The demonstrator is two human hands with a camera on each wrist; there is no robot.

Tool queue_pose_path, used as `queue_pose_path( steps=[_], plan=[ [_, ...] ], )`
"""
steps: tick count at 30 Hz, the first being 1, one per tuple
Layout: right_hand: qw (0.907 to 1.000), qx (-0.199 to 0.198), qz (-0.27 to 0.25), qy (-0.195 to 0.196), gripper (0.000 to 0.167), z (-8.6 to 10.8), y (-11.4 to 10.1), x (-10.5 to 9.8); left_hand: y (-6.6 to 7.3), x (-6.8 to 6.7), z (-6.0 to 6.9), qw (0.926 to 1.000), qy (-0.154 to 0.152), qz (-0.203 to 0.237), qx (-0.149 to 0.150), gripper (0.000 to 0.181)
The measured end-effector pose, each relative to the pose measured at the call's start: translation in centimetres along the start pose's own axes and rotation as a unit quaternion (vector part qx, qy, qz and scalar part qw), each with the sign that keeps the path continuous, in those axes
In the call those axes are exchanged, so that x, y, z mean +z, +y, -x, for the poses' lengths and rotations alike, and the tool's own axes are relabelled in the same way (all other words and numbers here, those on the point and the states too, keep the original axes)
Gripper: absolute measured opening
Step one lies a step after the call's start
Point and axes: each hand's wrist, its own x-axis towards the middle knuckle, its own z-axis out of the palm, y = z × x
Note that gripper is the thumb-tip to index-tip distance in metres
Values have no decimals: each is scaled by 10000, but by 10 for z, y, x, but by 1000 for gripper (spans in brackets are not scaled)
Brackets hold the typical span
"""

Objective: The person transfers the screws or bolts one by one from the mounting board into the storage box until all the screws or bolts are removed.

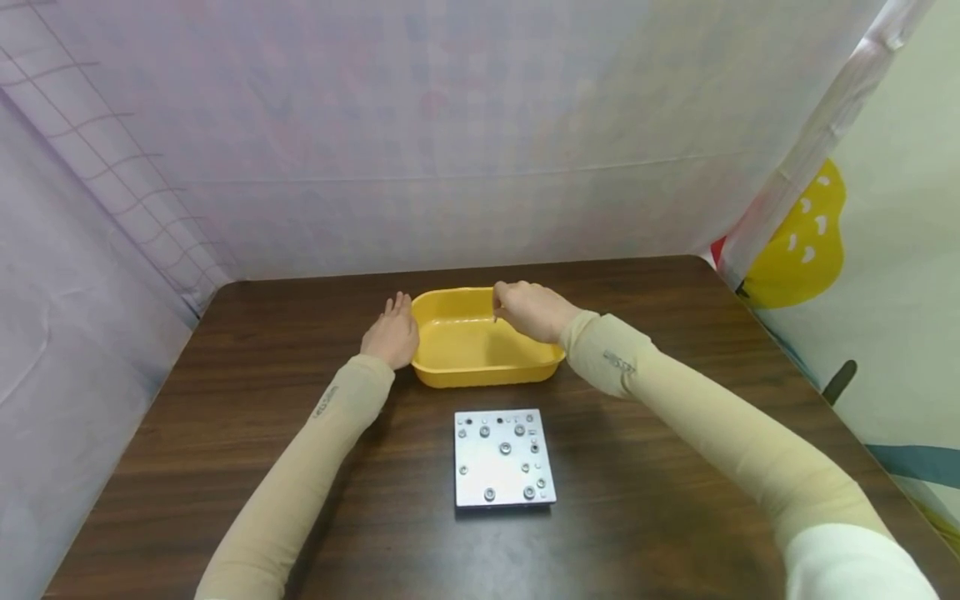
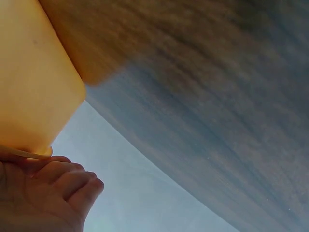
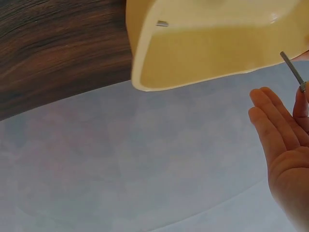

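Note:
A yellow plastic basin (image 1: pixel 487 377) with a rolled rim stands at the middle of the table. At its left end my left hand (image 1: pixel 392 335) touches the rim from outside, its fingers extended forward; in the left wrist view the hand (image 2: pixel 48 193) lies just beside the rim. Over the basin's right part, my right hand (image 1: pixel 534 310) pinches a long thin screw (image 3: pixel 292 71) between thumb and index finger, the other fingers held out straight. A small metal piece, perhaps another screw (image 3: pixel 162 23), lies inside the basin.
Nearer the body, a square silver metal plate (image 1: pixel 498 467) with several screws set in it lies on the dark wooden table (image 1: pixel 360 517). Pale cloth (image 1: pixel 450 150) hangs behind the far edge, and a patterned cloth (image 1: pixel 885 333) hangs at the right.

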Motion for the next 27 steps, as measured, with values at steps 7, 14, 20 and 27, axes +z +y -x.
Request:
queue_pose_path(
  steps=[7, 14, 20, 27],
  plan=[
    [10000, 88, 33, 10, 17, -4, 8, 0, 0, 0, 1, 10000, -40, -25, -28, 56],
    [9999, 140, -36, -67, 16, -8, 14, -2, -1, 1, 0, 10000, -52, -70, -31, 56],
    [9992, 285, -173, -212, 16, -14, 17, 3, -3, 0, 0, 10000, -23, -78, 3, 56],
    [9985, 260, 13, -477, 15, -24, 12, 5, -6, -1, 2, 10000, -51, -79, -17, 56]
  ],
)
